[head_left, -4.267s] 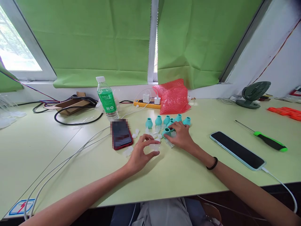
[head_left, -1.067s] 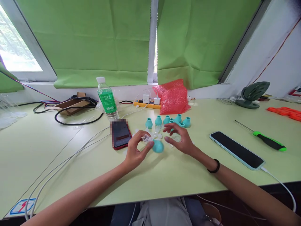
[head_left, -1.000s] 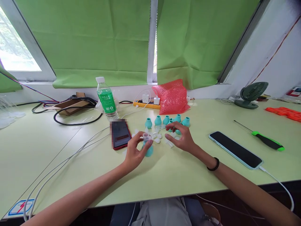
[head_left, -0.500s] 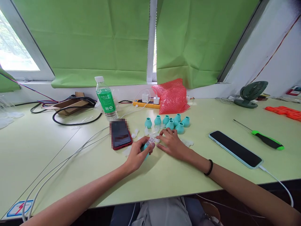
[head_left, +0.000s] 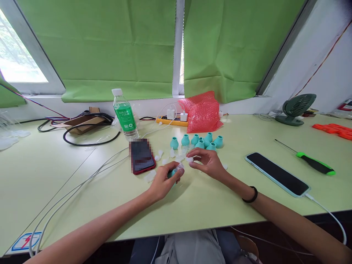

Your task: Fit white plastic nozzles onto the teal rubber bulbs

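Note:
My left hand is wrapped round a teal rubber bulb, most of it hidden by the fingers. A small clear plastic piece shows at the bulb's end, by the thumb. Just to the right, my right hand pinches a small white rounded piece between thumb and fingertips, above the table and apart from the bulb. Several more teal bulbs stand beyond the hands. Small white and clear pieces lie between them and my hands.
A red-cased phone lies left of my hands, near a water bottle. Behind the bulbs are a red bubble-wrap bag and a power strip. At right lie a charging phone, a screwdriver and a small fan.
My right hand has closed on the small white piece and lifted it slightly from among the loose pieces. My left hand still holds the teal bulb, nearly in place.

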Demonstrator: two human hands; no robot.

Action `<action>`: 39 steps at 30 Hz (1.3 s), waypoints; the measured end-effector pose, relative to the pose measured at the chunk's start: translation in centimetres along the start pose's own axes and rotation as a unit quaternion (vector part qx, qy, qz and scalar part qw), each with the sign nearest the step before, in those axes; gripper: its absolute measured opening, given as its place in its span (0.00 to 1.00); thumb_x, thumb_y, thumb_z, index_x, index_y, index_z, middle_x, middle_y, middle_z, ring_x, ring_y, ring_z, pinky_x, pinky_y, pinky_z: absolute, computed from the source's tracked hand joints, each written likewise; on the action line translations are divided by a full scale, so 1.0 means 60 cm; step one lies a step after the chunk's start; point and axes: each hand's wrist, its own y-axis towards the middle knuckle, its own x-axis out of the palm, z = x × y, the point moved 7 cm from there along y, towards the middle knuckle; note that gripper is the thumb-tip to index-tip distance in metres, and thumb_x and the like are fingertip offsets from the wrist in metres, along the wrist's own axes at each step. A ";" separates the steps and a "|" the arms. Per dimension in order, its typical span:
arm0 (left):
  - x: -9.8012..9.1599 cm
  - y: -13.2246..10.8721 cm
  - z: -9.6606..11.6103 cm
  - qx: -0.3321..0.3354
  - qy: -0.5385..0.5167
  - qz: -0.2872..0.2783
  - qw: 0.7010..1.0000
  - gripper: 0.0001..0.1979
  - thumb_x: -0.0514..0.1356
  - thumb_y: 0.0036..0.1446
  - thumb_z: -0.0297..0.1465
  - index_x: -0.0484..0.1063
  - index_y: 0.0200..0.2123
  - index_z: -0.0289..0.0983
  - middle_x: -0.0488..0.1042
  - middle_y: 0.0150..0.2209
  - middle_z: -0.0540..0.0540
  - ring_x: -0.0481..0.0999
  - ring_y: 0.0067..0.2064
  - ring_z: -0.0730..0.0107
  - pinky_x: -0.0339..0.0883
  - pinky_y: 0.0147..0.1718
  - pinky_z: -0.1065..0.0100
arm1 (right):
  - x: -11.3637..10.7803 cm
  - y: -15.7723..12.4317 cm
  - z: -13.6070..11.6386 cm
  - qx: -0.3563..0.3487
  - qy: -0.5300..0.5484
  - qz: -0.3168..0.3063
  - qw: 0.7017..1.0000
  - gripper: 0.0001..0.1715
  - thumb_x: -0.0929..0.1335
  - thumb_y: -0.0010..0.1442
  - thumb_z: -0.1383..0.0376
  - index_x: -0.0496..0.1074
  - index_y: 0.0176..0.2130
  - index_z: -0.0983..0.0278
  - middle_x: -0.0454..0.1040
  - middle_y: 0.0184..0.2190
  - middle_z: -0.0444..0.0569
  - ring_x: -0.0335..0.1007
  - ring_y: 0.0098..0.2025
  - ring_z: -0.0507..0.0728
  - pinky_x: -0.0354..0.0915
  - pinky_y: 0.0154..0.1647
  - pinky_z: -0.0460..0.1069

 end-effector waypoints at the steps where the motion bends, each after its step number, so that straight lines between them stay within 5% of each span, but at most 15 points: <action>1: 0.001 0.000 0.001 0.002 0.003 -0.002 1.000 0.14 0.48 0.54 0.37 0.64 0.24 0.34 0.64 0.19 0.53 0.61 0.22 0.78 0.53 0.23 0.75 | 0.000 0.001 0.005 0.033 0.051 -0.003 0.998 0.10 0.69 0.42 0.69 0.69 0.30 0.64 0.70 0.32 0.47 0.67 0.35 0.54 0.66 0.34 0.49; 5: 0.003 0.001 0.001 0.005 0.015 -0.011 1.000 0.15 0.48 0.54 0.38 0.66 0.25 0.33 0.64 0.19 0.52 0.61 0.22 0.78 0.54 0.23 0.76 | 0.005 -0.003 0.020 0.128 0.142 -0.026 0.981 0.11 0.72 0.38 0.69 0.70 0.28 0.63 0.74 0.31 0.47 0.70 0.33 0.54 0.67 0.34 0.49; 21: 0.010 -0.005 0.004 0.026 0.110 -0.015 0.994 0.17 0.49 0.54 0.39 0.71 0.33 0.33 0.63 0.18 0.53 0.59 0.22 0.78 0.53 0.21 0.76 | 0.009 -0.008 0.043 0.164 0.074 -0.064 0.982 0.12 0.74 0.33 0.70 0.73 0.24 0.64 0.75 0.25 0.45 0.71 0.28 0.53 0.68 0.29 0.45; 27: 0.011 -0.009 0.009 0.053 0.185 0.002 0.981 0.16 0.49 0.54 0.37 0.71 0.35 0.34 0.71 0.25 0.49 0.64 0.24 0.76 0.56 0.25 0.75 | 0.009 -0.011 0.052 0.183 0.064 -0.062 0.979 0.11 0.73 0.32 0.71 0.72 0.23 0.66 0.75 0.21 0.45 0.71 0.25 0.52 0.66 0.24 0.43; 39: 0.010 -0.022 0.027 0.156 0.403 0.077 0.899 0.13 0.49 0.54 0.35 0.70 0.36 0.36 0.71 0.21 0.48 0.68 0.21 0.72 0.52 0.18 0.73 | 0.023 -0.019 0.059 0.235 0.125 -0.021 0.964 0.12 0.74 0.29 0.68 0.68 0.16 0.68 0.73 0.18 0.44 0.71 0.22 0.52 0.68 0.25 0.44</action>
